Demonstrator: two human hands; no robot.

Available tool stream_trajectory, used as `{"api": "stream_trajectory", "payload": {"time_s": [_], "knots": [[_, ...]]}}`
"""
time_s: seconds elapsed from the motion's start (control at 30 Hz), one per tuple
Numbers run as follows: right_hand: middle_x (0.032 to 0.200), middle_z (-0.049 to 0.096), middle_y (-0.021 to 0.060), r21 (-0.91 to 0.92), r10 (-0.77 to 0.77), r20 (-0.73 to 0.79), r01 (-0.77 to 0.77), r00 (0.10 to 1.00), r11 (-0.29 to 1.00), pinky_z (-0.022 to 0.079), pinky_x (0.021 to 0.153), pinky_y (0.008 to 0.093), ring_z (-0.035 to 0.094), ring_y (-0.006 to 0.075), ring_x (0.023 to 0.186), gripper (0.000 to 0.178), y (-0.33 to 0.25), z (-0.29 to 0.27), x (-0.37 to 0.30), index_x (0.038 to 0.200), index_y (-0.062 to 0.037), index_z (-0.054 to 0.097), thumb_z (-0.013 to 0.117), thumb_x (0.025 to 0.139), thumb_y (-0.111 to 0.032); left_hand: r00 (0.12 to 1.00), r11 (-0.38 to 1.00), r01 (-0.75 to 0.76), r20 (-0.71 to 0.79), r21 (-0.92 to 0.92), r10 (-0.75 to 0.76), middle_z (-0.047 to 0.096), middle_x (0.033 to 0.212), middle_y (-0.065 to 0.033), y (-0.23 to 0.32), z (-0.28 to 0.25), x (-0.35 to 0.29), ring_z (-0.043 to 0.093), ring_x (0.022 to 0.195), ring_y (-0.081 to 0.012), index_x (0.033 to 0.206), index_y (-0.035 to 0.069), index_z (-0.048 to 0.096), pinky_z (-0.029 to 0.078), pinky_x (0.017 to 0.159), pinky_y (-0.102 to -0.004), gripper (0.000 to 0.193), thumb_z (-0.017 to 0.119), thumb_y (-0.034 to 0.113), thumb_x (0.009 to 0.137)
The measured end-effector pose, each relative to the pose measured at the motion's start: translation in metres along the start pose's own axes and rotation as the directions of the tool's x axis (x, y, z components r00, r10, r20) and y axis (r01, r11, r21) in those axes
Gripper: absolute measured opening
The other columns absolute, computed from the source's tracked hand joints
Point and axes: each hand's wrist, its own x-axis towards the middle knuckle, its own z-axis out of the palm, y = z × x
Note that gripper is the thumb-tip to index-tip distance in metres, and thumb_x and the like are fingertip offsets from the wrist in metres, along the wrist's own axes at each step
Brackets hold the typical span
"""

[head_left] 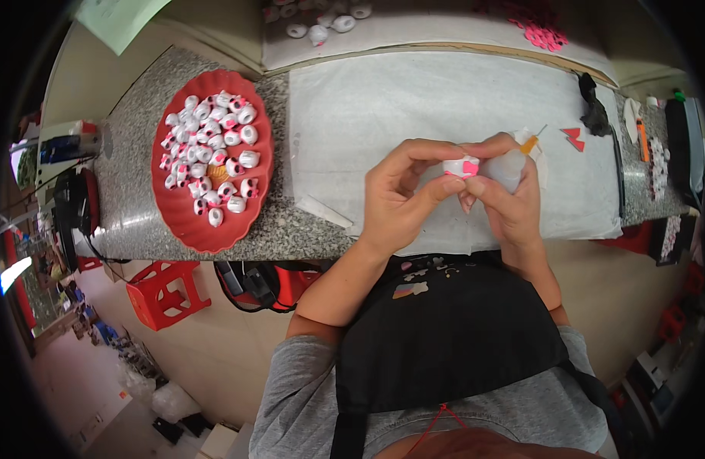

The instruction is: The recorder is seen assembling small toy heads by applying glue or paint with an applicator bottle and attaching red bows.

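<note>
Between the fingertips of both hands is a small white toy head (452, 166) with a pink bow-like piece on it. My left hand (394, 195) pinches its left side with thumb and fingers. From the right, my right hand (513, 210) presses thumb and forefinger against the same piece. A translucent squeeze bottle (507, 170) with an amber needle tip is also tucked in the right hand, its needle pointing up and to the right. Both hands are above the white sheet (345, 130) on the worktop.
On the left, a red scalloped plate (249, 206) bears many similar heads on the speckled counter (303, 241). White pieces (319, 34) and pink pieces (544, 34) lie at the back. Red scraps (573, 139), a black cloth (592, 105) and an orange tool (642, 140) are rightward. A red stool (169, 293) stands below.
</note>
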Motion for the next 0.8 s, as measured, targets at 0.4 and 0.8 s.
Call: {"api": "stream_trajectory", "payload": {"time_s": [0.4, 0.8], "knots": [[0.069, 0.051, 0.0064, -0.028, 0.042, 0.017, -0.041, 0.999, 0.999, 0.038, 0.047, 0.0196, 0.046, 0.0096, 0.054, 0.035, 0.007, 0.010, 0.005, 0.101, 0.0035, 0.046, 0.053, 0.068, -0.002, 0.989, 0.969, -0.131, -0.042, 0.208, 0.142, 0.049, 0.090, -0.0084, 0.011, -0.016, -0.002, 0.046, 0.085, -0.0147, 0.086, 0.000, 0.052, 0.039, 0.072, -0.0249, 0.020, 0.056, -0.004, 0.067], [0.076, 0.047, 0.0058, -0.220, -0.100, -0.155, 0.064, 0.983, 0.973, 0.032, 0.045, 0.0174, 0.037, 0.0067, 0.051, 0.038, -0.023, -0.038, -0.003, 0.105, 0.0033, 0.041, 0.048, 0.068, -0.001, 0.906, 0.183, -0.354, 0.287, 0.917, 0.311, 0.052, 0.092, -0.0119, 0.035, -0.006, 0.126, 0.044, 0.092, -0.0268, 0.093, 0.007, 0.054, 0.034, 0.079, -0.0329, 0.024, 0.055, 0.014, 0.069]]}}
